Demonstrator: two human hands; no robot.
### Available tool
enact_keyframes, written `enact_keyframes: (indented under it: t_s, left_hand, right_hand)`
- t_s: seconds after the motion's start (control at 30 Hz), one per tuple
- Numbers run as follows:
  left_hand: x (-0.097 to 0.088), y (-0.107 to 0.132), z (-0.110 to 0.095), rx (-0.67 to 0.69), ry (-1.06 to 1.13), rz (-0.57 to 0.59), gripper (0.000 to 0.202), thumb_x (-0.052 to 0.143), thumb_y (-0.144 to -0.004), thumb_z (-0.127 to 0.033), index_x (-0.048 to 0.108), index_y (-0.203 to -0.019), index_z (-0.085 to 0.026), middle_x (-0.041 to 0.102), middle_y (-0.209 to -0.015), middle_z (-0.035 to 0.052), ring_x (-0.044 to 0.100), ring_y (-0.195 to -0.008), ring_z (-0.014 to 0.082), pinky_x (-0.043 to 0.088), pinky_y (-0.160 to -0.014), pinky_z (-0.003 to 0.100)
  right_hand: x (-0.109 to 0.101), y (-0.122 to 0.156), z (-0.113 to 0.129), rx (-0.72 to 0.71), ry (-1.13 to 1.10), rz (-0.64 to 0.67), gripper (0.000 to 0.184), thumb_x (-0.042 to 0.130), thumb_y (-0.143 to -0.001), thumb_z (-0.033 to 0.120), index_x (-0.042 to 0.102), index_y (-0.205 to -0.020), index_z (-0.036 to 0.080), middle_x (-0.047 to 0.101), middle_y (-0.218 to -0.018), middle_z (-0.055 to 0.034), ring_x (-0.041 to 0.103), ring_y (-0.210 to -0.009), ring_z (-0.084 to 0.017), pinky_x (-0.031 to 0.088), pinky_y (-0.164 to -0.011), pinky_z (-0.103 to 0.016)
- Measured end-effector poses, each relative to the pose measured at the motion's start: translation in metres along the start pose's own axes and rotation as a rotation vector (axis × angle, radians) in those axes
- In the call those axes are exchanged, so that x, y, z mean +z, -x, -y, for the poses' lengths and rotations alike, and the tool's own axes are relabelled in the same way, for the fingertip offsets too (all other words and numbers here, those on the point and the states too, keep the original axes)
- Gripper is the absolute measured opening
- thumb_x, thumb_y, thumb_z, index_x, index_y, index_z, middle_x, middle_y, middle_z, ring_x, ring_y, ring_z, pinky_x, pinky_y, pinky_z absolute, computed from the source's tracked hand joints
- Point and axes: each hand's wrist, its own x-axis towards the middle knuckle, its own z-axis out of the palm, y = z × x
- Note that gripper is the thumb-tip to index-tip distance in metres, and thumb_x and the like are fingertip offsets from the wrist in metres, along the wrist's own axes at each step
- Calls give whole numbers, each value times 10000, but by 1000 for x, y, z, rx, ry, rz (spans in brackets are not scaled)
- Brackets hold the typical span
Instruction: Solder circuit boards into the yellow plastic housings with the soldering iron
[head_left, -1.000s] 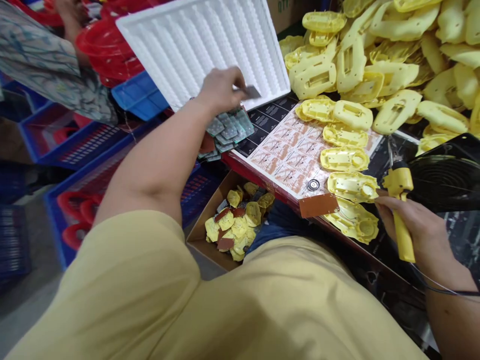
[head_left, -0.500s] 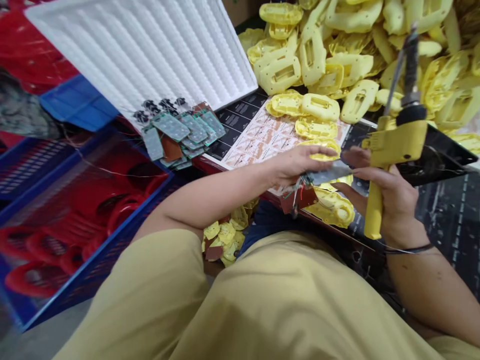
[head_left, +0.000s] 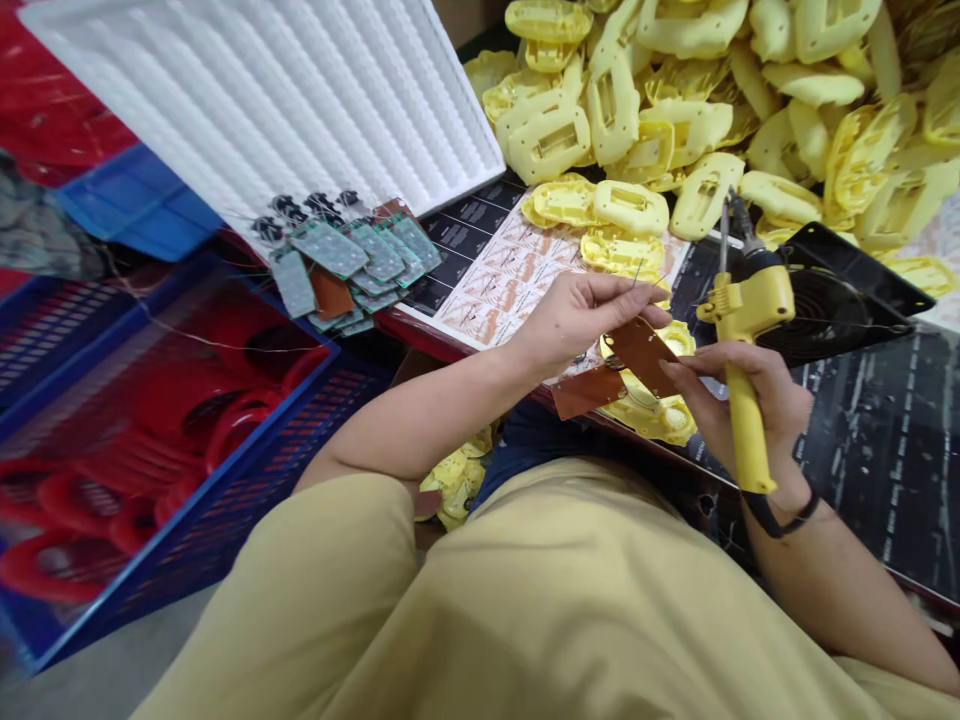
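My left hand [head_left: 581, 315] pinches a small brown circuit board [head_left: 640, 352] just above the table's front edge. My right hand [head_left: 739, 395] grips the handle of a yellow soldering gun [head_left: 742, 330], tip pointing up, and its fingertips also touch the board's lower edge. Under both hands lies an open yellow plastic shell [head_left: 652, 412] with a second brown board [head_left: 589, 390] beside it. More yellow shells [head_left: 626, 210] lie in a row on a printed sheet [head_left: 499, 285].
A heap of yellow shells [head_left: 750, 90] fills the back right. A white ribbed tray [head_left: 285, 100] leans at the back left, with a pile of grey-green circuit boards [head_left: 352, 260] below it. Blue crates [head_left: 150, 420] of red parts stand at left. A black fan [head_left: 832, 300] sits right.
My left hand came from the board pile at left over to my right hand with a board, now turned brown side up. The soldering gun has dropped lower. The camera swung right.
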Motion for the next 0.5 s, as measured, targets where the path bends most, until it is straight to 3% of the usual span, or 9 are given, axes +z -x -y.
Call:
enact_keyframes:
  t_s: [0.07,0.17,0.23,0.3,0.4,0.5]
  left_hand:
    - [-2,-4,-1,6,-58,-7,546,514,-1048,-641,773,-1091,-162,821,-1023,90,785,-991,198,632,-881,324]
    - [-20,-13,-6,6,-168,50,475,504,-1077,-563,767,-1122,-170,805,-932,57,786,-860,173,622,-806,313]
    - [-33,-21,-7,16,-275,160,354,585,-1049,-462,789,-1076,-173,796,-871,33,768,-787,159,606,-793,313]
    - [-38,-31,-5,45,-414,302,224,669,-978,-345,812,-992,-172,793,-831,19,750,-774,151,589,-820,308]
    - [-27,-44,4,103,-624,420,157,688,-902,-222,825,-963,-179,808,-874,23,741,-836,151,560,-872,295]
    - [-7,-52,16,159,-791,442,193,659,-897,-168,820,-1002,-187,816,-947,36,735,-890,158,536,-880,282]
  right_hand:
    - [-2,1,-3,-42,-31,46,290,825,-868,219,638,-1074,301,779,-865,57,763,-698,-152,617,-644,-240]
    - [-9,3,-23,-20,-63,227,343,770,-915,226,607,-1206,305,800,-1145,-13,798,-974,-210,665,-833,-315]
    - [-15,7,-43,-2,-9,329,270,675,-973,223,602,-1226,284,779,-1237,-40,779,-1081,-223,656,-937,-373]
    - [-18,13,-62,-23,59,415,208,588,-1002,211,639,-1192,275,794,-1164,-20,783,-1040,-206,631,-1017,-415]
    - [-20,24,-75,-57,99,520,269,530,-1006,190,672,-1204,301,802,-1077,24,783,-952,-166,583,-1110,-438]
    - [-26,28,-64,-63,118,478,277,573,-1004,198,673,-1239,309,801,-1086,25,780,-946,-162,639,-981,-363]
